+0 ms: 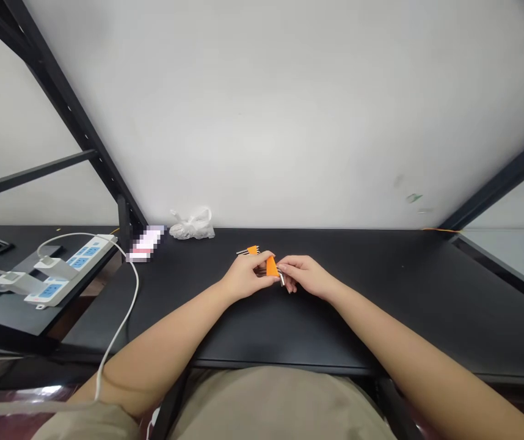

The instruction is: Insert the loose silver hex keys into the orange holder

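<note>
My left hand (245,276) is closed around a hex key set with an orange plastic holder (272,267), thumb along its near edge. A second orange part (253,250) shows beyond the fingers, with thin metal ends sticking out to the left. Whether both orange parts are one holder, I cannot tell. At the right end of the set, my right hand (306,275) pinches at the bent silver hex keys (282,278). Its fingers partly cover them. Both hands are just above the black table (262,336), near its middle.
Against the white wall lies a tied white plastic bag (193,225). A blurred-out pink and white item (146,243) is left of it. On the left stands a power strip (72,269) with plugged-in chargers; a white cable (134,293) crosses above my left forearm. Black frame posts flank the table.
</note>
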`<state>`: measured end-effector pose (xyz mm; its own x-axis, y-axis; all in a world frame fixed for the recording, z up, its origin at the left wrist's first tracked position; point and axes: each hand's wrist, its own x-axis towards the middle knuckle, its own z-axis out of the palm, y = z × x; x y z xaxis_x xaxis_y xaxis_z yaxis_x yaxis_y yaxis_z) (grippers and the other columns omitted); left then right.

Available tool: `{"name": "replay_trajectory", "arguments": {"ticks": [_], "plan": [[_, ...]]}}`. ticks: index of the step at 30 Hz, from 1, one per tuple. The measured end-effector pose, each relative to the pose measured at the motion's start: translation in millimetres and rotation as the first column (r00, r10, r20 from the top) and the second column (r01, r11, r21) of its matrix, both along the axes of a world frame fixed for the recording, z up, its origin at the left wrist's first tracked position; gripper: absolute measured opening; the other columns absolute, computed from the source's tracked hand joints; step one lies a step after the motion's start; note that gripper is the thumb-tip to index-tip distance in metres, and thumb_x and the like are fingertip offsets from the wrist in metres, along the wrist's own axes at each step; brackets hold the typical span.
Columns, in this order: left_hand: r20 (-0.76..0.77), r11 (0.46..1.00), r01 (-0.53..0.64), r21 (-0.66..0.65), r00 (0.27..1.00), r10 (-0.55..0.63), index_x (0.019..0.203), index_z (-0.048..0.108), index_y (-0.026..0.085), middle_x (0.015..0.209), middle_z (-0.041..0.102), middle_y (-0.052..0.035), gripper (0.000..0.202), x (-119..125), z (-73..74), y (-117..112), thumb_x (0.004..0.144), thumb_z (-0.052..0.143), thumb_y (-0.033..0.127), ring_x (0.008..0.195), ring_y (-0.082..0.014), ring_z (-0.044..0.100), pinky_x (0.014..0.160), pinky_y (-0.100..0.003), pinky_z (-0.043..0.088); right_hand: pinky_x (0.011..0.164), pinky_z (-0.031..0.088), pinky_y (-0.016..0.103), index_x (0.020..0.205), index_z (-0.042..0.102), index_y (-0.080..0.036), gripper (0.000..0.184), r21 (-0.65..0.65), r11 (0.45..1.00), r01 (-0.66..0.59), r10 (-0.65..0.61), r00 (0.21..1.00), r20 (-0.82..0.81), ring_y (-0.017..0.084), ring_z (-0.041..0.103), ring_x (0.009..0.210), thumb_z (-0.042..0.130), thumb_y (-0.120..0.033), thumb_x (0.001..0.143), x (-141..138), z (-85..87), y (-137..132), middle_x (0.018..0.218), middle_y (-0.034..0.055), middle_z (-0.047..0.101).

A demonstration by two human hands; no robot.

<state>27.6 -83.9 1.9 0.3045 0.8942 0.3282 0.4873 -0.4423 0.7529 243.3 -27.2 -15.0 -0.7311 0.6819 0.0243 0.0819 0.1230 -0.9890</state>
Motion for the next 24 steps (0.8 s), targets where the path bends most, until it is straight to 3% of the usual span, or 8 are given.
{"name": "replay_trajectory", "arguments": {"ticks": [3,6,8,10,12,19,21,24], "plan": [[-0.066,0.999,-0.040,0.013,0.997,0.041,0.115,0.066,0.024,0.073,0.062,0.0031,0.037,0,-0.5,1,0.080,0.072,0.034,0.068,-0.0135,0.057,0.073,-0.027,0.053,0.050,0.046,0.025,0.086,0.063,-0.017,0.044,0.037,0.999,0.005,-0.008,0.997,0.083,0.012,0.060,0.054,0.050,-0.058,0.097,2,-1.4,2,0.072,0.0025,0.067],[-0.114,0.996,-0.083,0.033,0.990,0.086,0.115,0.066,0.025,0.074,0.063,0.0033,0.037,-3,-1.1,4,0.080,0.072,0.036,0.069,-0.0140,0.058,0.074,-0.027,0.052,0.059,0.049,0.028,0.086,0.069,-0.019,0.044,0.327,0.944,0.029,-0.105,0.970,0.218,0.014,0.062,0.062,0.048,-0.054,0.099,12,0.6,11,0.078,0.0037,0.070],[-0.145,0.994,-0.101,0.034,0.984,0.105,0.116,0.066,0.026,0.076,0.064,0.0035,0.038,-6,-1.4,7,0.081,0.072,0.037,0.070,-0.0142,0.060,0.075,-0.027,0.052,0.074,0.052,0.032,0.092,0.074,-0.021,0.033,0.609,0.788,0.083,-0.283,0.929,0.239,0.017,0.065,0.076,0.053,-0.047,0.098,24,1.1,22,0.089,0.0049,0.071],[-0.185,0.994,-0.108,0.021,0.977,0.110,0.116,0.066,0.027,0.076,0.064,0.0040,0.038,-9,-1.9,9,0.080,0.073,0.038,0.072,-0.0146,0.061,0.076,-0.027,0.052,0.085,0.051,0.035,0.099,0.076,-0.023,0.025,0.770,0.630,0.104,-0.432,0.870,0.236,0.020,0.065,0.089,0.056,-0.038,0.097,36,-0.7,33,0.100,0.0066,0.069],[-0.225,0.993,-0.115,0.001,0.968,0.112,0.114,0.067,0.028,0.076,0.065,0.0043,0.038,-11,-2.8,11,0.078,0.075,0.039,0.074,-0.0155,0.064,0.078,-0.027,0.053,0.086,0.051,0.034,0.101,0.076,-0.024,0.021,0.822,0.569,0.039,-0.490,0.818,0.300,0.020,0.063,0.094,0.057,-0.033,0.095,45,-3.9,42,0.107,0.0078,0.066],[-0.303,0.989,-0.149,-0.016,0.943,0.137,0.116,0.068,0.032,0.085,0.071,0.0032,0.041,-9,-5.4,12,0.077,0.076,0.038,0.079,-0.0185,0.069,0.078,-0.028,0.055,0.084,0.045,0.033,0.090,0.074,-0.022,0.015,0.824,0.532,-0.195,-0.480,0.732,0.483,0.021,0.059,0.093,0.059,-0.023,0.093,40,-3.0,41,0.100,0.0083,0.064],[-0.322,0.990,-0.144,-0.003,0.937,0.135,0.118,0.068,0.032,0.088,0.072,0.0031,0.042,-9,-5.5,12,0.077,0.077,0.037,0.082,-0.0187,0.070,0.079,-0.027,0.054,0.078,0.044,0.031,0.086,0.071,-0.020,0.011,0.792,0.570,-0.218,-0.457,0.717,0.526,0.020,0.059,0.087,0.060,-0.020,0.089,35,0.4,34,0.096,0.0083,0.064],[-0.358,0.992,-0.124,0.014,0.926,0.120,0.120,0.067,0.032,0.094,0.073,0.0027,0.044,-9,-5.7,13,0.077,0.077,0.036,0.086,-0.0189,0.070,0.079,-0.026,0.053,0.063,0.039,0.026,0.080,0.065,-0.020,0.005,0.694,0.684,-0.226,-0.358,0.725,0.588,0.015,0.056,0.072,0.062,-0.017,0.083,30,4.3,23,0.091,0.0051,0.064]]}}
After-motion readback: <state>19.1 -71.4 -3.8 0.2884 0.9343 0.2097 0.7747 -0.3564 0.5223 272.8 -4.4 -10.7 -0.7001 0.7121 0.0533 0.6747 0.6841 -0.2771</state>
